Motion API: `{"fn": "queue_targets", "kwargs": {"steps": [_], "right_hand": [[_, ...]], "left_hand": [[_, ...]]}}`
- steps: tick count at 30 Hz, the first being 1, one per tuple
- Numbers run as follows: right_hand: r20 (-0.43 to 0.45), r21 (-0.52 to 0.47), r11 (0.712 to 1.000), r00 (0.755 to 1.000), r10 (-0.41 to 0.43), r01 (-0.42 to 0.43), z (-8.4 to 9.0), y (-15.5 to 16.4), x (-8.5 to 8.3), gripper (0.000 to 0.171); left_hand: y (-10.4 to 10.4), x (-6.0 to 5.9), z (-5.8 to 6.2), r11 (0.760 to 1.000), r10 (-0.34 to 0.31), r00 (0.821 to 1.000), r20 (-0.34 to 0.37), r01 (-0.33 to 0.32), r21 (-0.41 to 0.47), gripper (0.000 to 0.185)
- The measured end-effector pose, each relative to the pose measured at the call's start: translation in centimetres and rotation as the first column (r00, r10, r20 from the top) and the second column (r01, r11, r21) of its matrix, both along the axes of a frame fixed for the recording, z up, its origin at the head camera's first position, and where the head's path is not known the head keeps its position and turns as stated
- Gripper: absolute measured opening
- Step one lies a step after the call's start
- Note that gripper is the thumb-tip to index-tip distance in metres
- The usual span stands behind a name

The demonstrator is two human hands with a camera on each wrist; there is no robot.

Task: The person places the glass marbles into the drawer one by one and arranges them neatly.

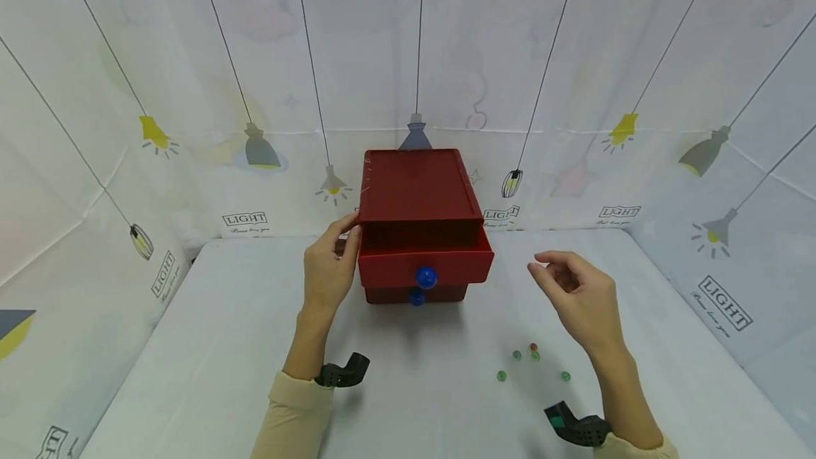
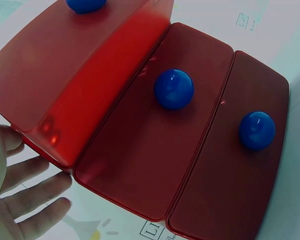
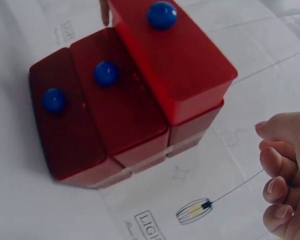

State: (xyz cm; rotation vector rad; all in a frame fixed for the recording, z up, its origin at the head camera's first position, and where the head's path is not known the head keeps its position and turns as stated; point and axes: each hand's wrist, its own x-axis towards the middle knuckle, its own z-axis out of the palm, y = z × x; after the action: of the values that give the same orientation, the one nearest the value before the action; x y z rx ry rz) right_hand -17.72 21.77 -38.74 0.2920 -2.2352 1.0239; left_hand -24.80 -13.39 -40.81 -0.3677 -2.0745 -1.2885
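A small red cabinet with three drawers (image 1: 414,186) stands at the back of the table, a blue knob on each drawer front. Its top drawer (image 1: 389,271) is pulled partway out; the two lower ones (image 2: 150,125) look closed. My left hand (image 1: 328,264) rests its fingertips against the cabinet's left side near the top, with its fingers fairly straight in the left wrist view. Right of the cabinet, my right hand (image 1: 580,296) hovers in the air with loosely bent fingers. Nothing shows between them in the right wrist view, and the hand is apart from the drawer.
Several green marbles, one of them a green marble (image 1: 501,376) nearest the cabinet, lie on the white table (image 1: 210,346) with one orange-brown marble (image 1: 533,347), left of my right forearm. A printed cloth (image 1: 370,55) with lamp drawings hangs close behind the cabinet.
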Motion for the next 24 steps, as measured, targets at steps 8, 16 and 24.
{"fn": "queue_targets", "kwargs": {"steps": [8,16,24], "right_hand": [[0.028,0.044,0.999,1.0,-0.01,0.009,-1.6,1.4,0.2,0.015],[0.075,0.081,0.996,0.997,0.015,-0.021,-3.6,3.2,-0.2,0.016],[0.183,0.116,0.989,0.981,0.069,-0.091,-5.4,4.7,-1.0,0.018]], "left_hand": [[-0.1,0.0,0.0,1.0,0.005,1.0,0.005,-0.005,-0.004,0.034],[0.0,-0.1,0.1,1.0,0.006,1.0,0.003,-0.006,-0.006,0.033],[0.0,0.0,-0.1,1.0,0.011,1.0,-0.002,-0.011,-0.018,0.035]]}}
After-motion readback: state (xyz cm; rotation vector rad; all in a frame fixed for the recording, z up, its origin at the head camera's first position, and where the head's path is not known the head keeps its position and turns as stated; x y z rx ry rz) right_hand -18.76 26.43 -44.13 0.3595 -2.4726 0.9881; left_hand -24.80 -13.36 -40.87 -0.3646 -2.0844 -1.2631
